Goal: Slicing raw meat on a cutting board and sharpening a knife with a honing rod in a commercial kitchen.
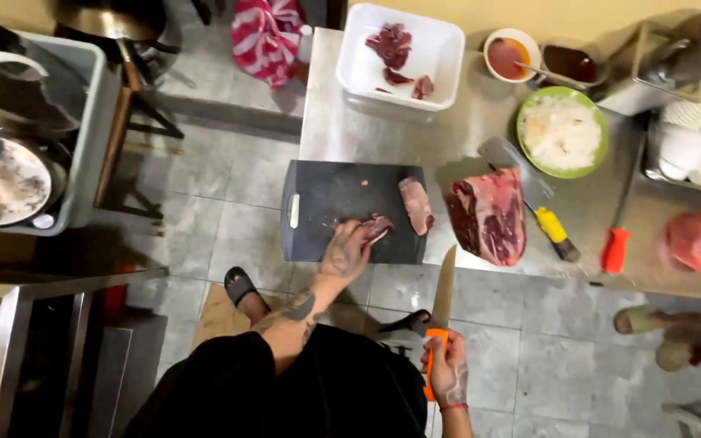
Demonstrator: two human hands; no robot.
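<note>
- Grey floor tiles (229, 195) run under a steel surface (448, 146) that crosses the top and right of the view, with the person standing at its near edge.
- Far left, a grey tub (95, 122) holds pans, one of them (2, 182) crusted white inside, parked well away from the raw meat.
- On the surface's left end lies a dark cutting board (326, 195), set square to the edge so both arms reach it.
- On the board, the left hand (344, 253) presses flat with fingers spread on a small piece of red meat (379, 227), pinning it against the board; it is not closed round it.
- Just beside that, a paler slice (416, 204) lies on the board's right side, apart from the pinned piece.
- Behind the board, a white tray (440, 57) carries a few cut pieces, within easy reach.
- Below the surface's edge, the right hand (446, 373) is clamped on the orange handle of a long knife (443, 292), blade pointing up towards the board and held clear of the other hand.
- Right of the board sits a big slab of beef (488, 215) on the bare surface, with a cleaver (529, 195) lying partly beneath it, yellow handle outward.
- Further right are a green bowl (563, 131) of white shreds, two sauce bowls, and a red-handled tool (615, 250).
</note>
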